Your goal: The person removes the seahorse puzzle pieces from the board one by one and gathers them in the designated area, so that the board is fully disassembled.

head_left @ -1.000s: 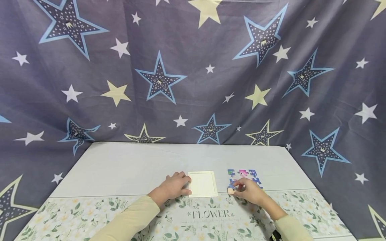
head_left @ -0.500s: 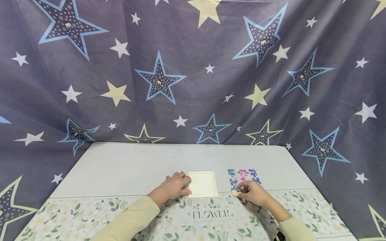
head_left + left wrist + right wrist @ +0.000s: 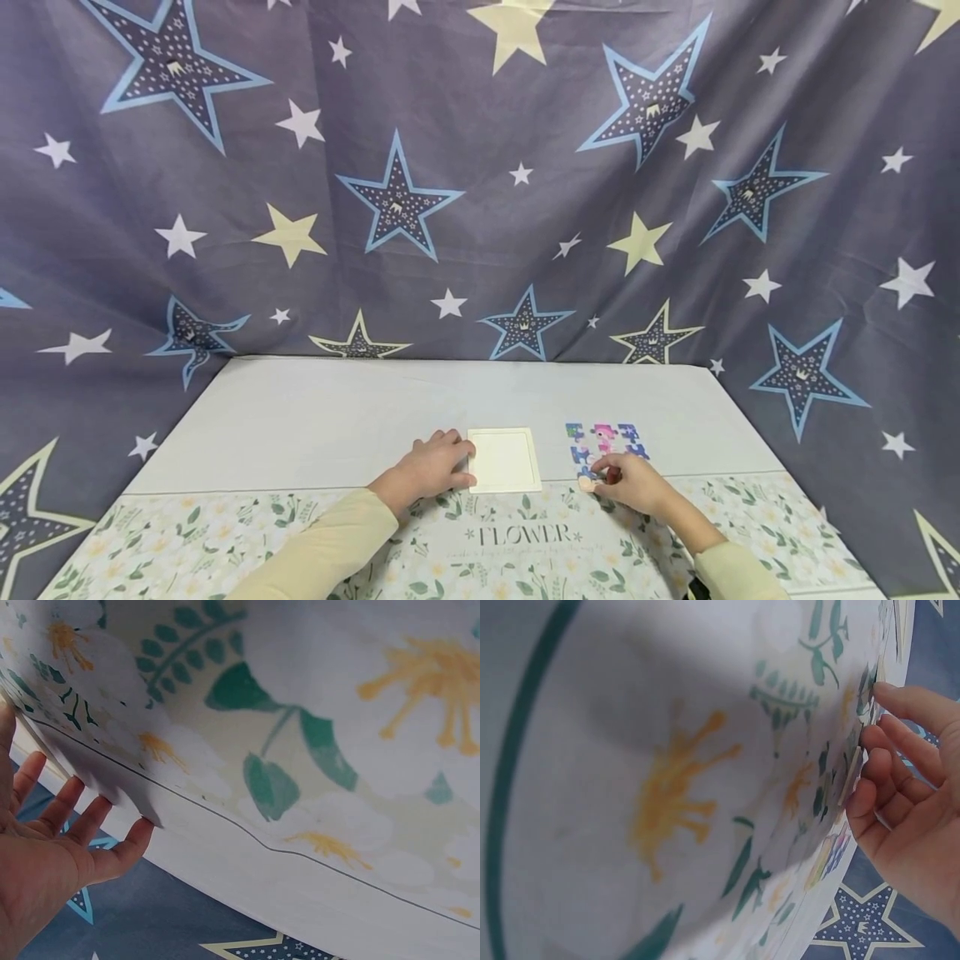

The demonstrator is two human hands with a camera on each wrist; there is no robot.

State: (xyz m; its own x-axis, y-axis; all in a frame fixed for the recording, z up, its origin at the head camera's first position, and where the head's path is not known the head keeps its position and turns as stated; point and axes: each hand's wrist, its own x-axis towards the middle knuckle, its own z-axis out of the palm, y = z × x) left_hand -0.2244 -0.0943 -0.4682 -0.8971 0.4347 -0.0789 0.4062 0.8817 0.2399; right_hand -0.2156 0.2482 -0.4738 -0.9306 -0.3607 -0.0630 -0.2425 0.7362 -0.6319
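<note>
My left hand (image 3: 433, 463) rests at the left side of a cream puzzle tray (image 3: 504, 460), fingertips and thumb along its rim. In the left wrist view those fingers (image 3: 90, 817) are spread and loosely bent. To the tray's right, my right hand (image 3: 633, 482) pinches a jigsaw puzzle piece (image 3: 587, 482), blue above and peach below, at the near left corner of a group of loose pieces. Pink and blue pieces (image 3: 604, 433) lie just beyond it in rows. The hand hides part of the group, and a dark red patch shows beneath its fingers.
The white table (image 3: 337, 417) carries a floral cloth (image 3: 517, 575) printed FLOWER along its near part. A star-patterned curtain (image 3: 465, 275) hangs close behind the table and along both sides.
My right hand has shifted slightly right and nearer, drawing the corner puzzle piece with it. My left hand stays at the tray's edge.
</note>
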